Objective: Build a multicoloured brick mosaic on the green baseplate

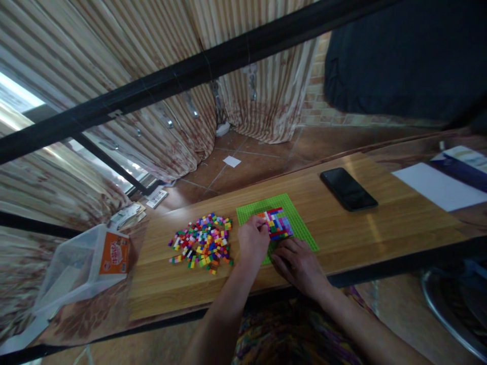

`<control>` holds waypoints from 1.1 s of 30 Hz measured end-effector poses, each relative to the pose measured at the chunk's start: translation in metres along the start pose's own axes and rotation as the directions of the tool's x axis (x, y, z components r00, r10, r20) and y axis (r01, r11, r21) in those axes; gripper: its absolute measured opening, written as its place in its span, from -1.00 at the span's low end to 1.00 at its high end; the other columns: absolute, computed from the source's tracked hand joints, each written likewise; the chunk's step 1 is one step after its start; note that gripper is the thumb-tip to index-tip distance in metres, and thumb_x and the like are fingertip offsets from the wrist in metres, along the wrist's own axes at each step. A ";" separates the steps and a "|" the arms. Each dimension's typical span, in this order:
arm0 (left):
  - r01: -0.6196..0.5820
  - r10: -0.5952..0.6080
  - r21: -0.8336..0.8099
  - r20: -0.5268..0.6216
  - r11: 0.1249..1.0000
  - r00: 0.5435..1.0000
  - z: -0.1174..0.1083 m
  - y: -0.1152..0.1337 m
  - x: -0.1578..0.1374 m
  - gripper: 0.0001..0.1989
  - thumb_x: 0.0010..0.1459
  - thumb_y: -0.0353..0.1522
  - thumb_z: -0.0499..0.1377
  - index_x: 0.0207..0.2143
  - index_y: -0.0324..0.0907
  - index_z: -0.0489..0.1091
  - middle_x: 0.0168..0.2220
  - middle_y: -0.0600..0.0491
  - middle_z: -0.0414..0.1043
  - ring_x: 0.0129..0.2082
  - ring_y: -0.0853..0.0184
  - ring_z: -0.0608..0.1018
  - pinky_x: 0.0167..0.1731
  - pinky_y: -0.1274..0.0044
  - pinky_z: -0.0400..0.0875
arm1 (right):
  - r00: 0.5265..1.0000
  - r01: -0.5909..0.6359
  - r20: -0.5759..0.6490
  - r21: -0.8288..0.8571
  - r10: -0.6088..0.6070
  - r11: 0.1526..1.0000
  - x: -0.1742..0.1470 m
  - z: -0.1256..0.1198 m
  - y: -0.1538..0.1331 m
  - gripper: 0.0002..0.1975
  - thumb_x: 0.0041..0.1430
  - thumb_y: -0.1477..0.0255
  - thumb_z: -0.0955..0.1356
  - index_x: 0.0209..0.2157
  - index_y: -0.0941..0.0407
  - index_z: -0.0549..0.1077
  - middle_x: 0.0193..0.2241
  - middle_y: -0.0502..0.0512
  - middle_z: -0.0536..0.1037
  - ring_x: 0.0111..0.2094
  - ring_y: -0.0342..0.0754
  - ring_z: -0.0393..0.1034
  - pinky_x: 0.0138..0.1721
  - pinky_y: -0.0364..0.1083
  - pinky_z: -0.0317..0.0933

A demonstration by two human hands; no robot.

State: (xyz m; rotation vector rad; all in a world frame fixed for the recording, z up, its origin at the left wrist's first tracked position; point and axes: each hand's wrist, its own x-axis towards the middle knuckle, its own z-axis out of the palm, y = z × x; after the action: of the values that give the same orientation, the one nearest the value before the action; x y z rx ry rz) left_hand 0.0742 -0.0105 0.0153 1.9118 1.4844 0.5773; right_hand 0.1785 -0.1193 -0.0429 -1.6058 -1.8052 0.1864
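A green studded baseplate [300,223] lies on a wooden board, carrying a tight patch of multicoloured toy bricks [279,224]. My left hand [254,237] is over the plate's left part, thumb and fingertips pinched together at the left edge of the patch. Whatever is between those fingertips is too small to make out. Resting on the near side of the plate, my right hand [299,261] has its fingers stretched out just below the patch, with no held thing showing. Left of the plate is a loose heap of small coloured bricks [205,241].
A black phone [349,188] lies on the board [175,294] to the right, with white paper [441,185] beyond it. At the far left stands a clear plastic box [72,268] with an orange label. A dark metal bar [152,81] crosses in front of curtains.
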 end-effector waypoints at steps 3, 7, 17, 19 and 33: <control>0.001 -0.001 0.002 -0.003 1.000 1.000 0.002 0.000 0.002 -0.92 0.08 -0.47 0.17 -0.36 -0.20 0.46 -0.36 0.01 0.59 -0.34 0.31 0.59 -0.31 0.52 0.41 | 1.000 0.002 -0.002 -0.006 -0.002 1.000 0.000 -0.001 0.000 -0.83 0.28 0.38 0.30 -0.35 0.10 0.51 -0.34 0.11 0.49 -0.27 -0.02 0.30 -0.24 -0.03 0.13; -0.005 0.005 0.025 -0.001 1.000 1.000 0.006 -0.001 0.005 -0.93 0.08 -0.47 0.17 -0.38 -0.19 0.46 -0.38 0.01 0.58 -0.37 0.30 0.58 -0.33 0.51 0.41 | 1.000 0.000 -0.018 -0.026 -0.001 1.000 0.001 0.000 0.001 -0.82 0.27 0.40 0.30 -0.37 0.10 0.51 -0.35 0.11 0.49 -0.29 -0.03 0.30 -0.24 -0.03 0.14; -0.091 0.073 -0.166 -0.112 0.982 0.991 -0.012 -0.027 -0.009 -0.84 0.13 -0.50 0.11 -0.27 -0.18 0.44 -0.30 0.04 0.57 -0.30 0.36 0.59 -0.24 0.54 0.44 | 1.000 0.009 -0.028 -0.046 -0.010 0.999 -0.001 0.002 0.002 -0.80 0.29 0.40 0.28 -0.37 0.10 0.50 -0.34 0.12 0.50 -0.28 -0.02 0.31 -0.24 -0.02 0.16; -0.086 0.061 -0.167 -0.150 0.982 0.987 -0.030 -0.043 -0.012 -0.85 0.12 -0.50 0.10 -0.28 -0.18 0.44 -0.32 0.05 0.57 -0.30 0.36 0.59 -0.24 0.55 0.45 | 0.999 0.009 -0.038 -0.052 -0.011 0.999 -0.002 0.003 0.003 -0.80 0.29 0.39 0.29 -0.37 0.10 0.51 -0.32 0.12 0.51 -0.26 -0.01 0.32 -0.22 -0.01 0.16; 0.015 0.028 0.234 -0.180 0.972 0.983 -0.090 -0.109 -0.029 -0.74 0.08 -0.51 0.13 -0.20 -0.13 0.50 -0.18 0.00 0.54 -0.20 0.28 0.56 -0.14 0.43 0.45 | 0.996 0.034 -0.078 -0.067 -0.040 0.997 -0.005 0.007 0.010 -0.79 0.29 0.35 0.29 -0.38 0.07 0.52 -0.32 0.13 0.53 -0.26 0.01 0.35 -0.22 0.00 0.17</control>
State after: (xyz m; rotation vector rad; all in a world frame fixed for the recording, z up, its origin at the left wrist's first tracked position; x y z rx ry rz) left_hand -0.0686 -0.0021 0.0013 2.0897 1.7294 0.6163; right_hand 0.1820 -0.1190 -0.0554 -1.6010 -1.7953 0.0455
